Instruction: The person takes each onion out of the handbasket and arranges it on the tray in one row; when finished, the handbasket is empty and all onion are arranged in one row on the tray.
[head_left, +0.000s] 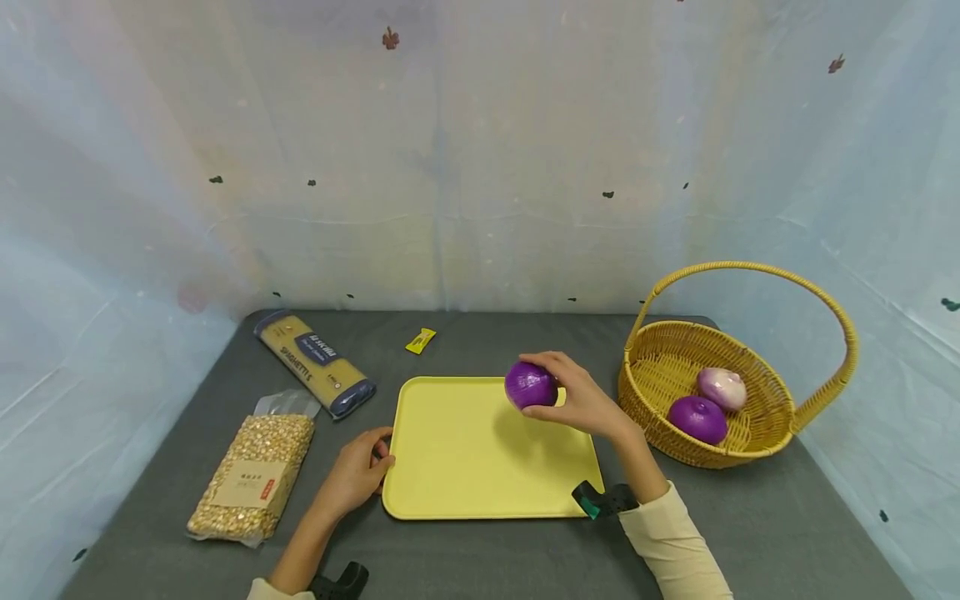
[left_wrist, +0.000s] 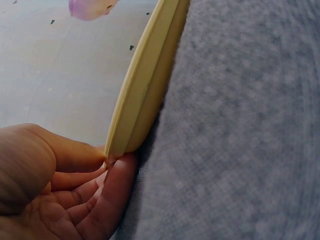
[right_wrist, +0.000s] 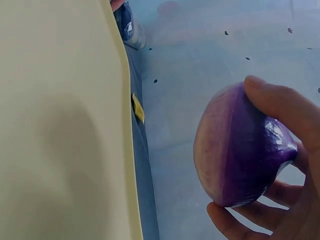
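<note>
Purple onion (head_left: 531, 385): round, glossy, deep purple; the right wrist view has a pale pinkish section on one side, a visible line where it meets the purple, and a wrinkled, shiny taper at the other end. It sits at about 9 to 10 o'clock of the right-hand grip (head_left: 573, 396), out between thumb and fingertips, tapered end towards the palm. That grip is spread about onion-wide, thumb and fingers on opposite sides, holding it up above the yellow tray (head_left: 480, 454), around 1 o'clock of tray centre, shadow on the tray below. Left-hand grip (head_left: 360, 468) is pinched tight on the tray's rim at 9 o'clock. Basket (head_left: 660, 358) between 2 and 3 o'clock of the tray; inside, a second purple onion (head_left: 697, 420) with a pink-white bulb (head_left: 722, 388) at its 1 o'clock. Spaghetti pack (head_left: 315, 364) at 10 o'clock on grey worktop (head_left: 480, 558), kernel bag (head_left: 251, 479) at 9, small yellow packet (head_left: 421, 340) at 11.
</note>
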